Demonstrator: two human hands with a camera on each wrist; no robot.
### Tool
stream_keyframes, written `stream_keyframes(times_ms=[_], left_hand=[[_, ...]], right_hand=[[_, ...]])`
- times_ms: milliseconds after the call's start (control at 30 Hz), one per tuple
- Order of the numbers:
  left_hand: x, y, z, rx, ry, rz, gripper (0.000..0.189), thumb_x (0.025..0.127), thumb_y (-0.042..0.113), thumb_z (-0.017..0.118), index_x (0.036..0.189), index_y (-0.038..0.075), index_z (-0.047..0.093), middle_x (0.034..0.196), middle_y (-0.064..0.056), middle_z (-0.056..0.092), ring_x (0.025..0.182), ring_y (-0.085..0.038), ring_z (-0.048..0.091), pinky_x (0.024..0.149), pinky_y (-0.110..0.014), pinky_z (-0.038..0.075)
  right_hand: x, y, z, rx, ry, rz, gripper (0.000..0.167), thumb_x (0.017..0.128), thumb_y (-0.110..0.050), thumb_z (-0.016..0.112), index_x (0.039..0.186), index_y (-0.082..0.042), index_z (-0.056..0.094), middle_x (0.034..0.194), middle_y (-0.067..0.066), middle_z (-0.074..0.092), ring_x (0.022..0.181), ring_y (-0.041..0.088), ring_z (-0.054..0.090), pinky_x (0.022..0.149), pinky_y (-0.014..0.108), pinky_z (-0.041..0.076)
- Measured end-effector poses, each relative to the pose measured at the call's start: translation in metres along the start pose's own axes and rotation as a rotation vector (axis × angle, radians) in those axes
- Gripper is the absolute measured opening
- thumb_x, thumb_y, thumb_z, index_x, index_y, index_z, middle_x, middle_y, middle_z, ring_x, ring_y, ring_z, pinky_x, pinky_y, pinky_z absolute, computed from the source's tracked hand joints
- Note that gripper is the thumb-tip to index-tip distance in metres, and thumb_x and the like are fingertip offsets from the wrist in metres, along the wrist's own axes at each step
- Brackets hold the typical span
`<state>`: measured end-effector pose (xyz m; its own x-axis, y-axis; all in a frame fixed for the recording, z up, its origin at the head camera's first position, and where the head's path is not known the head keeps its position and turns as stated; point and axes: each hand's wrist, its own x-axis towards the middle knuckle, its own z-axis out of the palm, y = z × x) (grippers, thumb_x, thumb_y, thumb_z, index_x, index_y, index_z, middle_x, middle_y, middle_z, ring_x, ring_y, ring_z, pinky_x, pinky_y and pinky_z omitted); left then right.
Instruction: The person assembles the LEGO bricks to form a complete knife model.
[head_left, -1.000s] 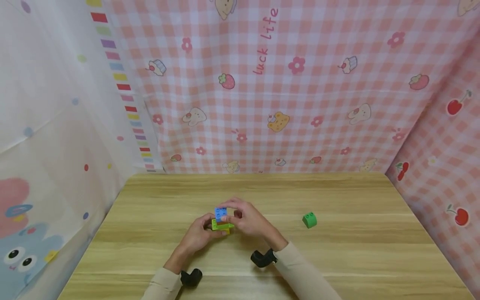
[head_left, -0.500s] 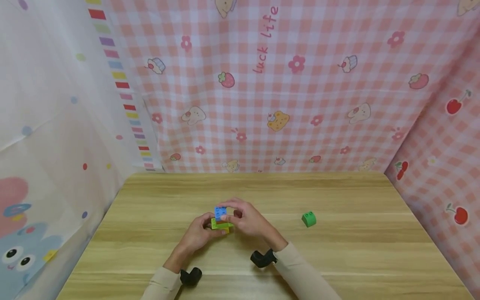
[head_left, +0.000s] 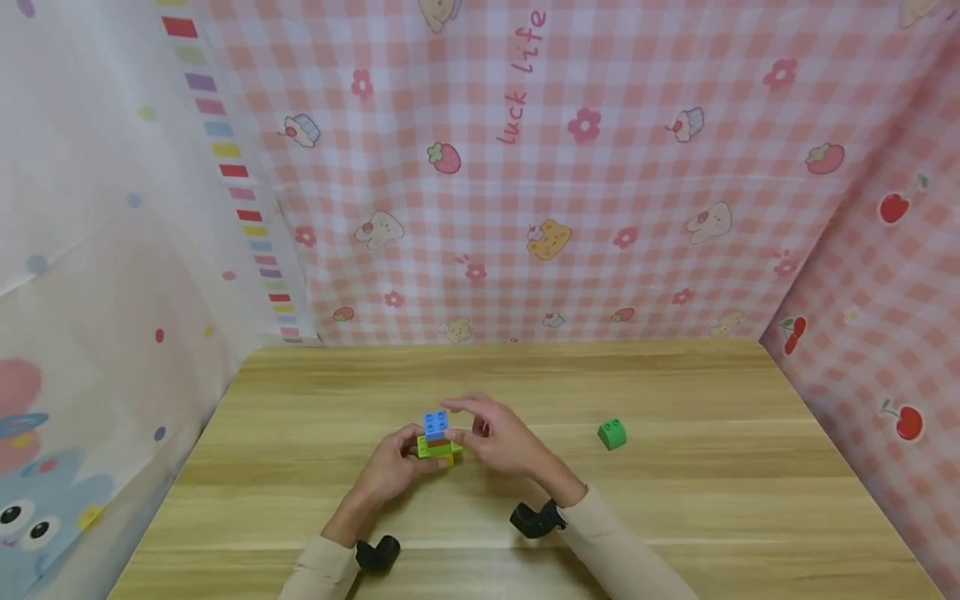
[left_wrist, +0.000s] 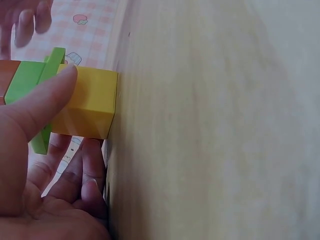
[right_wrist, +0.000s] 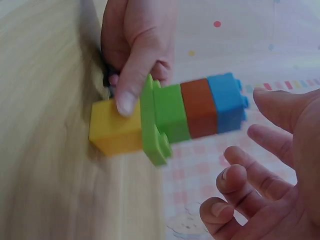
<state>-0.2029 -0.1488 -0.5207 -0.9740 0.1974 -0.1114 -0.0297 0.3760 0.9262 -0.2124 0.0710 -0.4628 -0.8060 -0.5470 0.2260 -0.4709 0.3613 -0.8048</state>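
A stack of toy building blocks stands on the wooden table (head_left: 675,508). From the bottom it runs yellow block (left_wrist: 92,100), flat light green plate (right_wrist: 149,122), green block (right_wrist: 171,112), brown block (right_wrist: 200,107) and blue block (right_wrist: 227,102), whose studs face up. My left hand (head_left: 392,467) grips the yellow base, thumb on one side and fingers on the other. Beside the top of the stack, my right hand (head_left: 501,435) has thumb and fingers spread, with a small gap to the blue block in the right wrist view.
A green block with a curved side (head_left: 612,433) lies on the table to the right of my hands. A pink checked cloth (head_left: 487,192) hangs behind the table, and other printed cloths close off both sides.
My right hand has let go of the blue block and drawn slightly right, its fingers opening. My left hand keeps its grip at the base. The head view has shifted a little.
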Motion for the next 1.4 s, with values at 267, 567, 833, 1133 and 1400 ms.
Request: stream_keyframes(times_ms=[267, 567, 833, 1133, 1400], left_hand=[[-0.001, -0.001, 0.0, 0.019, 0.005, -0.023, 0.035, 0.078, 0.019, 0.084, 0.109, 0.014, 0.068, 0.102, 0.001, 0.069, 0.092, -0.016, 0.06, 0.084, -0.034, 0.044], [0.0, -0.002, 0.0, 0.012, -0.003, -0.019, 0.034, 0.079, 0.019, 0.084, 0.108, 0.014, 0.068, 0.101, 0.0, 0.069, 0.092, -0.017, 0.06, 0.083, -0.034, 0.044], [0.0, -0.002, 0.001, 0.014, 0.005, -0.015, 0.034, 0.078, 0.018, 0.085, 0.107, 0.014, 0.068, 0.101, 0.001, 0.069, 0.091, -0.017, 0.06, 0.083, -0.034, 0.044], [0.0, -0.002, 0.0, 0.008, 0.004, -0.01, 0.035, 0.078, 0.019, 0.085, 0.108, 0.013, 0.068, 0.101, 0.0, 0.069, 0.091, -0.017, 0.059, 0.082, -0.033, 0.044], [-0.001, 0.0, 0.0, 0.001, -0.002, -0.01, 0.033, 0.079, 0.019, 0.084, 0.107, 0.013, 0.068, 0.102, 0.0, 0.068, 0.091, -0.017, 0.058, 0.082, -0.034, 0.044]], right_hand=[[-0.026, 0.005, -0.035, -0.092, 0.071, 0.026, 0.036, 0.097, -0.025, 0.065, 0.132, -0.016, 0.062, 0.125, 0.004, 0.059, 0.074, 0.012, 0.049, 0.062, 0.024, 0.043], [-0.063, 0.027, -0.081, -0.162, 0.26, 0.046, 0.034, 0.093, -0.018, 0.07, 0.126, -0.012, 0.066, 0.124, 0.007, 0.061, 0.069, 0.011, 0.046, 0.058, 0.024, 0.041], [-0.103, 0.054, -0.109, -0.195, 0.445, 0.208, 0.034, 0.096, -0.021, 0.067, 0.129, -0.01, 0.063, 0.111, 0.007, 0.056, 0.076, 0.018, 0.042, 0.06, 0.027, 0.038], [-0.129, 0.085, -0.109, -0.186, 0.534, 0.347, 0.042, 0.096, -0.019, 0.066, 0.133, -0.001, 0.057, 0.121, 0.022, 0.054, 0.078, 0.017, 0.044, 0.064, 0.025, 0.039], [-0.14, 0.105, -0.102, -0.151, 0.476, 0.409, 0.051, 0.094, -0.027, 0.07, 0.137, -0.003, 0.055, 0.123, 0.021, 0.055, 0.078, 0.016, 0.045, 0.063, 0.024, 0.04]])
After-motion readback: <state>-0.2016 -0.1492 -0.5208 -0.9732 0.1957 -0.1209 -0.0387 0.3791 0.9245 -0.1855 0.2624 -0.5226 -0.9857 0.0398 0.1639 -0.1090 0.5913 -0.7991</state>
